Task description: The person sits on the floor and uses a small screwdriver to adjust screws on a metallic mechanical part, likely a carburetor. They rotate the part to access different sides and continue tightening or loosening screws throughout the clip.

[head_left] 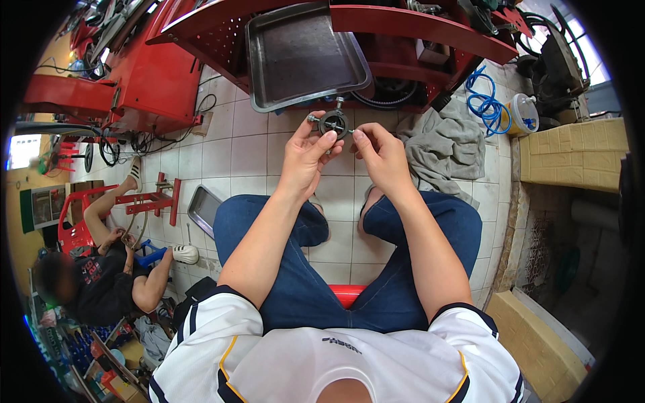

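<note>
Between my hands, above the tiled floor, is a small dark metal ring-shaped part [334, 123] with bolts sticking out around its rim. My left hand [306, 151] grips the ring from the left, its thumb pressed on the lower edge. From the right, my right hand [381, 149] pinches a short bolt [351, 131] at the ring's side between thumb and fingers. Just beyond the part lies the near edge of a large metal tray [302, 60].
A red metal workbench [410, 30] stands ahead. Right of it lie a grey cloth [443, 144], a coiled blue hose [487, 107] and a white bucket [523, 113]. To the left are a smaller tray [205, 208], a red stand [158, 198] and another seated person [107, 282].
</note>
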The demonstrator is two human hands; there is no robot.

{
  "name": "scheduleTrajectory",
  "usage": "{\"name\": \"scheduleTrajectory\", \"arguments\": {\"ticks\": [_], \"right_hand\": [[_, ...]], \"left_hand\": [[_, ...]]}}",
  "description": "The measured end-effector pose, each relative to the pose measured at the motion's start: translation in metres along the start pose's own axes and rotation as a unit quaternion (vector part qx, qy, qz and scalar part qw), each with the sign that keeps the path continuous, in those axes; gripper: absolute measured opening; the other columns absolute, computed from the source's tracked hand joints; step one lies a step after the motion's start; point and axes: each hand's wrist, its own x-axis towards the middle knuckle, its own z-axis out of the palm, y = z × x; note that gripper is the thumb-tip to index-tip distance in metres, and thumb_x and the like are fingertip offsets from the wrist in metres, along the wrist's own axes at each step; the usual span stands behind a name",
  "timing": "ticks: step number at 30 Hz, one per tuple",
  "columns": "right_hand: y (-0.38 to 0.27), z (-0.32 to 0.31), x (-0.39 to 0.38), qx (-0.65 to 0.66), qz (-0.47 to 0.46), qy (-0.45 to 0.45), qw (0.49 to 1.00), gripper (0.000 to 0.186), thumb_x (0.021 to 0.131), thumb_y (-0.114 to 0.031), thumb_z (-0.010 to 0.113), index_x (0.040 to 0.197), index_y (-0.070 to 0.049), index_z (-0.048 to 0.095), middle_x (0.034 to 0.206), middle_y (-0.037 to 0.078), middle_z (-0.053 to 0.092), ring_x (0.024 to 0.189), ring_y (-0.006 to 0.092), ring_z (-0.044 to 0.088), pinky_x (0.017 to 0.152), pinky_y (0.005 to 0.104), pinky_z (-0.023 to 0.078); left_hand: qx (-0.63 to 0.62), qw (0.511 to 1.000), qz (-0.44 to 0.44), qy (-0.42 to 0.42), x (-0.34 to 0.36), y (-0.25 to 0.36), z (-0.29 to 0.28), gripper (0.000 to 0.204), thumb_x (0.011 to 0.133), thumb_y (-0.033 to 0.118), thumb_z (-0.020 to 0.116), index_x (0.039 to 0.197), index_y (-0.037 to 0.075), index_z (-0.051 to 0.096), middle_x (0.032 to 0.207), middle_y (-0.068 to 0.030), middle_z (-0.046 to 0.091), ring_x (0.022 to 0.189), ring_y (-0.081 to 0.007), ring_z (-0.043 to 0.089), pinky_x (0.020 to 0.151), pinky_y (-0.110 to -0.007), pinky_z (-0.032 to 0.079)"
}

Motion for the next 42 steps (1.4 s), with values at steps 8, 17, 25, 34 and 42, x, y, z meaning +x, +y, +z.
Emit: {"name": "scheduleTrajectory", "arguments": {"ticks": [8, 17, 25, 34, 42], "right_hand": [[-0.0068, -0.0004, -0.0014, -0.001, -0.013, 0.01, 1.0, 0.022, 0.097, -0.021, 0.064, 0.105, 0.0, 0.063, 0.076, 0.009, 0.07, 0.065, 0.0135, 0.063, 0.062, 0.0286, 0.049], [-0.0078, -0.0017, 0.0, -0.009, -0.012, 0.003, 1.0, 0.023, 0.098, -0.022, 0.062, 0.099, 0.001, 0.063, 0.075, 0.01, 0.069, 0.065, 0.0152, 0.063, 0.062, 0.0303, 0.049], [-0.0049, -0.0003, 0.0013, 0.012, 0.002, 0.007, 1.0, 0.029, 0.1, -0.026, 0.059, 0.094, 0.002, 0.063, 0.072, 0.011, 0.068, 0.066, 0.0167, 0.064, 0.064, 0.0309, 0.049], [-0.0029, -0.002, -0.0005, -0.001, 0.009, -0.029, 1.0, 0.03, 0.101, -0.029, 0.058, 0.099, 0.001, 0.061, 0.073, 0.01, 0.068, 0.067, 0.0165, 0.064, 0.064, 0.0309, 0.049], [-0.0095, -0.0025, -0.0003, -0.023, -0.02, -0.01, 0.999, 0.023, 0.098, -0.023, 0.062, 0.1, 0.001, 0.061, 0.075, 0.01, 0.069, 0.068, 0.016, 0.065, 0.063, 0.0306, 0.049]], "left_hand": [[0.003, 1.0, 0.004, 0.011, -0.0016, 0.001, 0.0025, 0.044, 0.094, 0.006, 0.069, 0.134, 0.014, 0.053, 0.104, -0.0036, 0.067, 0.089, -0.0121, 0.069, 0.079, -0.023, 0.059], [0.003, 1.0, 0.0, 0.009, -0.0019, 0.0012, 0.003, 0.042, 0.094, 0.005, 0.069, 0.132, 0.014, 0.054, 0.106, -0.0039, 0.067, 0.088, -0.0123, 0.07, 0.078, -0.023, 0.06], [-0.001, 1.0, -0.005, 0.003, -0.0032, 0.0021, 0.005, 0.043, 0.093, 0.005, 0.069, 0.132, 0.014, 0.055, 0.107, -0.0041, 0.067, 0.088, -0.0122, 0.069, 0.078, -0.023, 0.06], [0.008, 1.0, -0.014, 0.006, -0.0058, 0.0011, 0.0031, 0.045, 0.093, 0.006, 0.07, 0.134, 0.013, 0.053, 0.105, -0.0043, 0.068, 0.089, -0.0122, 0.069, 0.079, -0.024, 0.059], [0.0, 1.0, 0.0, 0.002, -0.0029, 0.0006, 0.0027, 0.044, 0.093, 0.006, 0.07, 0.134, 0.015, 0.053, 0.106, -0.0037, 0.067, 0.087, -0.0121, 0.07, 0.078, -0.023, 0.059]]}}
